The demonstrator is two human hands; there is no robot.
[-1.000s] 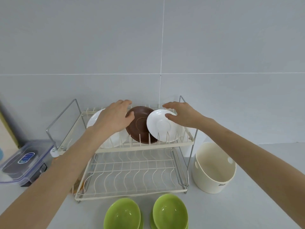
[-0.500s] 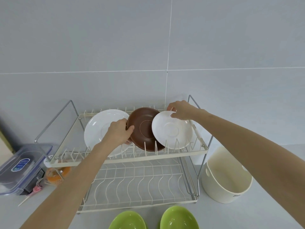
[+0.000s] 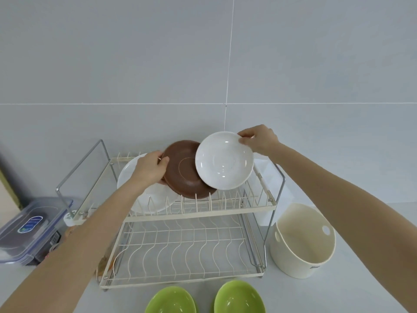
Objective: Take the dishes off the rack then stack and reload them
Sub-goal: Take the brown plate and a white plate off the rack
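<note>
A two-tier wire dish rack [image 3: 203, 212] stands against the wall. My right hand [image 3: 259, 140] grips the top right rim of a small white saucer [image 3: 223, 160], lifted above the upper tier. My left hand [image 3: 150, 169] grips the left rim of a brown plate [image 3: 182, 175], raised slightly over the prongs. Behind my left hand a large white plate [image 3: 155, 197] stands in the upper tier. The lower tier holds no dishes. Two green bowls [image 3: 171, 300] [image 3: 239, 298] sit on the counter in front of the rack.
A cream round tub [image 3: 302, 240] stands right of the rack. At the left, a clear lidded box with blue clips [image 3: 31, 229] sits on the counter. The grey tiled wall is directly behind the rack.
Both hands have closed on their dishes and lifted them: the white saucer has risen clear of the prongs, and the brown plate has come up and tilted. The camera has moved closer.
</note>
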